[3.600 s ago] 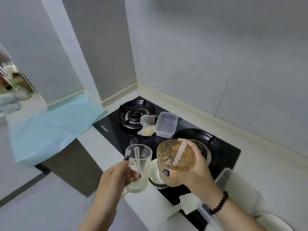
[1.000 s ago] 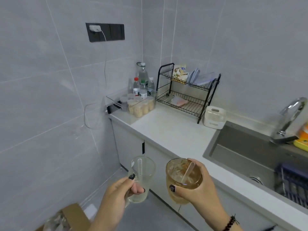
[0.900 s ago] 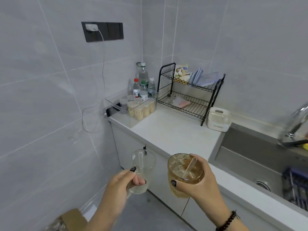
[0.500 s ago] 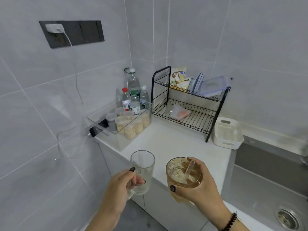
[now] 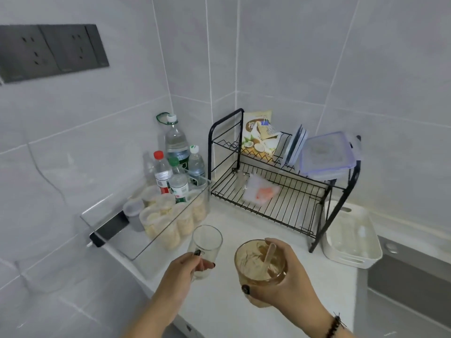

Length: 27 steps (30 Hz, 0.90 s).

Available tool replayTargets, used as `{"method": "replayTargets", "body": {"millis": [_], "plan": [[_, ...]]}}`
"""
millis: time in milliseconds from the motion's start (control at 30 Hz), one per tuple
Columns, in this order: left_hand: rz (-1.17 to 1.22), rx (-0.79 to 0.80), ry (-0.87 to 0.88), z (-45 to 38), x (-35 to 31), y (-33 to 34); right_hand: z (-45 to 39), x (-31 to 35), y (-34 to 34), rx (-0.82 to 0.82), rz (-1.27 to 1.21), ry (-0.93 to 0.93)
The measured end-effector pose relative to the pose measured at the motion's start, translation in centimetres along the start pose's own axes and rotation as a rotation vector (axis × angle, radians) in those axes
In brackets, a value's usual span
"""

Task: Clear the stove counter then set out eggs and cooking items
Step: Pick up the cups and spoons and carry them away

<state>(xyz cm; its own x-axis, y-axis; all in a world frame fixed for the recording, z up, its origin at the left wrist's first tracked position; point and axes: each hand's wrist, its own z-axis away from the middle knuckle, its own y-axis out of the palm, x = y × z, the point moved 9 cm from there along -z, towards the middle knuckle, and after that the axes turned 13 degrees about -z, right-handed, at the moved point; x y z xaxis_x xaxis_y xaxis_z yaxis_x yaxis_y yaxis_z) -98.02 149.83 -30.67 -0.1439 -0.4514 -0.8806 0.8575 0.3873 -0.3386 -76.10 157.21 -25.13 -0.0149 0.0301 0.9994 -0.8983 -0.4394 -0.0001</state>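
While both hands hover over the white counter point(image 5: 244, 225), left hand point(image 5: 181, 272) grips clear glass mug point(image 5: 207, 242); right hand point(image 5: 283, 286) clasps amber glass cup point(image 5: 260, 265), upright, nearer black wire dish rack point(image 5: 280, 191).

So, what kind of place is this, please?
Most likely a home kitchen: a black dish rack stands on a white counter, a sink lies beside it, and water bottles stand in the tiled corner.
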Motion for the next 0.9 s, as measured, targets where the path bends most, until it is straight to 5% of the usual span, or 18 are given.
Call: {"method": "replayTargets", "body": {"millis": [500, 900], "plan": [[-0.226, 0.087, 0.000, -17.0, -0.7, 1.2, -7.8, -2.8, 1.8, -0.182, -0.020, 0.103], [-0.155, 0.156, 0.070, -20.1, 0.5, 3.0, -9.4, -4.7, 1.7, -0.282, 0.031, 0.161]]}}
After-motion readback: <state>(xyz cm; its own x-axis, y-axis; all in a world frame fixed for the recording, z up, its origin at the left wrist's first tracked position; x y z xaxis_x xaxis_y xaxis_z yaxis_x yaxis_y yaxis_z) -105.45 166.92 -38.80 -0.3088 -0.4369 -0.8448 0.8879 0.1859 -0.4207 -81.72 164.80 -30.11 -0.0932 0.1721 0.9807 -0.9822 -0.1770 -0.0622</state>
